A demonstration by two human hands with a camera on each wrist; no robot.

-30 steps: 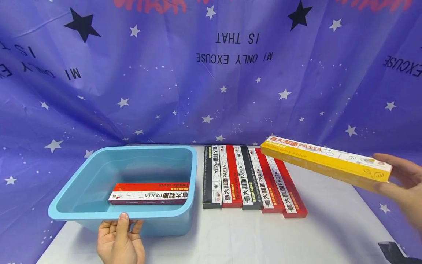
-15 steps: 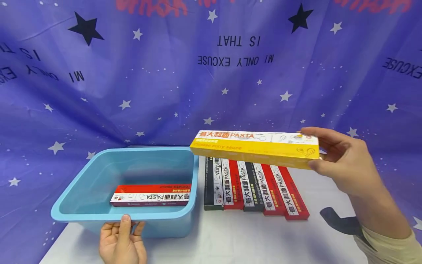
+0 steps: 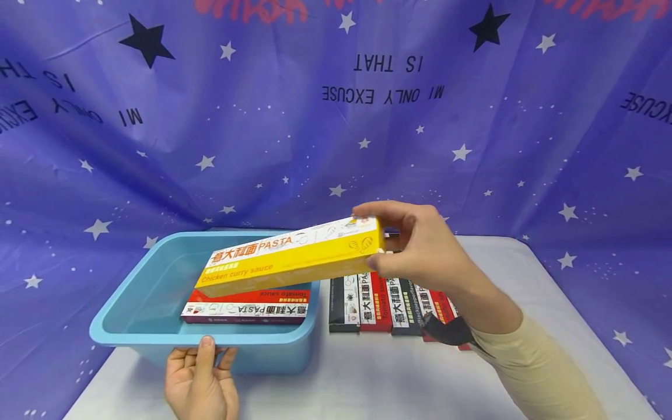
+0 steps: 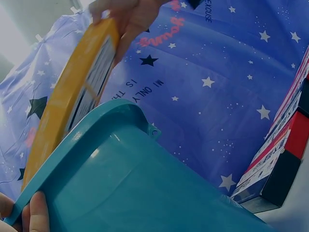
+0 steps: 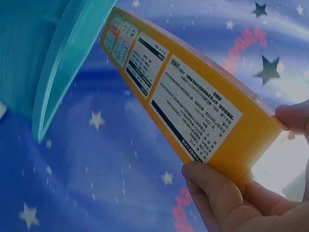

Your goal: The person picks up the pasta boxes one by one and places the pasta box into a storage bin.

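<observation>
My right hand [image 3: 420,248] pinches one end of a yellow pasta box [image 3: 294,256] labelled chicken curry sauce. The box slants over a blue plastic basin [image 3: 131,338], its far end lower, above a red tomato sauce pasta box [image 3: 247,312] lying inside. At the basin's near rim my left hand [image 3: 202,376] grips the edge, thumb on top and fingers beneath. The right wrist view shows the printed back of the yellow pasta box [image 5: 178,106] between thumb and fingers. In the left wrist view, the yellow box [image 4: 63,106] rises beyond the basin rim.
Black and red pasta boxes [image 3: 367,309] lie in a row on the white table [image 3: 362,373], right of the basin. My right forearm partly covers them. A purple star-printed cloth [image 3: 294,146] hangs behind the table.
My right hand has carried the yellow pasta box leftward from the right side to over the basin, and its far end has tipped down. The left hand keeps its grip on the rim.
</observation>
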